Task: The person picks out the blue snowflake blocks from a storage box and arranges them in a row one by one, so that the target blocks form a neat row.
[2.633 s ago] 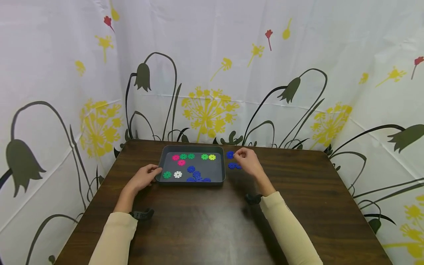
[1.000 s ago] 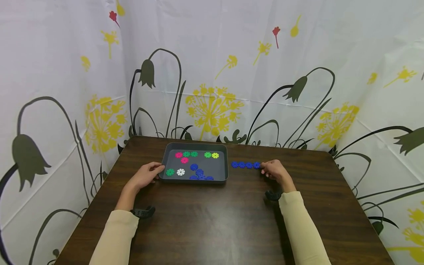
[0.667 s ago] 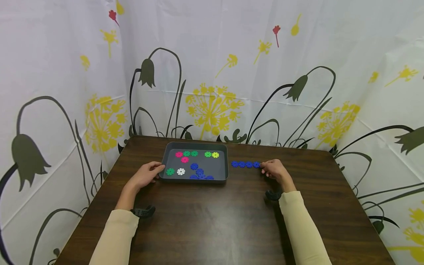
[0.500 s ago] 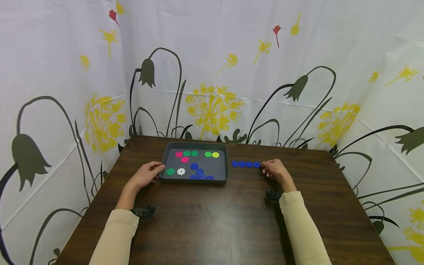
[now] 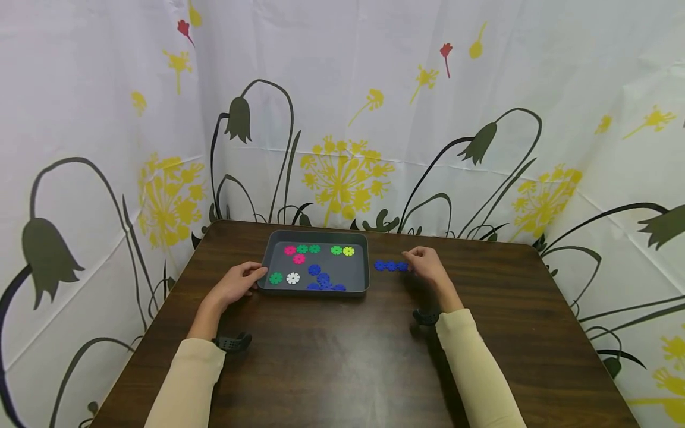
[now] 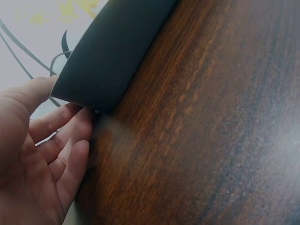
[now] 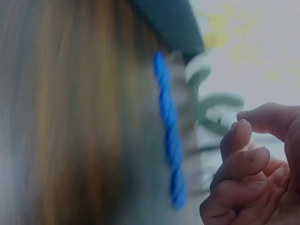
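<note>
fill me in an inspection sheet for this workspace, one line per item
Surface: dark wood-grain table, a soft light reflection on its near part.
Job's things: grey tray holding pink discs, green discs, a yellow disc, a white disc and a blue cluster; a blue row lies on the table, right of the tray.
Clutter: nothing seen.
Left hand: grips the tray's near-left corner.
Right hand: by the blue row's right end; fingers loosely curled, nothing seen in them.
Cables: nothing seen.
Surroundings: white curtain with flower prints behind and beside the table.
</note>
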Available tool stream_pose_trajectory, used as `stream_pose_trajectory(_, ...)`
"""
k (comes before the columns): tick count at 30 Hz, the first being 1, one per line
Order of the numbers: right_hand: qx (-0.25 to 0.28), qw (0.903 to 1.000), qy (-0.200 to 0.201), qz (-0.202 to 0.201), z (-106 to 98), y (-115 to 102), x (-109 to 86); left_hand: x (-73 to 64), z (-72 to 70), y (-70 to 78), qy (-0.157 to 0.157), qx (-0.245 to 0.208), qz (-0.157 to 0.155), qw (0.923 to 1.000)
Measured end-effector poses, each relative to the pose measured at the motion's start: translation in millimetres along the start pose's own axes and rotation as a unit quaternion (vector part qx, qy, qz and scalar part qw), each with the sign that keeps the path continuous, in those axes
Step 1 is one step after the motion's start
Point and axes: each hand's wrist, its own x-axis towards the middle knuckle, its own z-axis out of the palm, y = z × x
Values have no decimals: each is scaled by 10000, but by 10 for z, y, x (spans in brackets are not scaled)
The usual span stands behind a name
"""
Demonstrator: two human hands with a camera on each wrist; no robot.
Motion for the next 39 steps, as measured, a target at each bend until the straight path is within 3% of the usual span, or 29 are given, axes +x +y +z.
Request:
stream_pose_trajectory(7, -402, 9893, -497, -1309, 349, -484, -54, -17, -11, 4, 21, -12, 25, 10000)
stream_pose_trajectory(12, -995, 9694, -1246, -1869, 643, -765, -86, -26, -11, 9, 46, 4, 9, 10000)
stream_pose_trajectory(15, -1805, 9449, -1704, -2136, 805, -873, -87, -35, -11, 16, 67, -7, -5, 10000)
stream_pose_trajectory(18, -2749, 9110, -2010, -2326, 942, -939, -91, -45, -12, 19, 80, -9, 13, 10000)
stream_pose_trajectory(22, -3764, 8666, -2124, -2493, 1080, -956, -72, -47, -3, 17, 71, -13, 22, 10000)
stream_pose_trajectory(25, -4115, 8490, -2156, -2516, 1151, -939, -39, -46, 0, 16, 57, -22, 35, 10000)
stream_pose_trajectory(30, -4219, 8448, -2303, -2350, 1206, -922, -29, -49, 3, 27, 49, -9, 46, 10000)
stream_pose_trajectory(39, -4207, 8496, -2490, -1982, 1234, -918, 7, -41, 10, 24, 63, -3, 14, 10000)
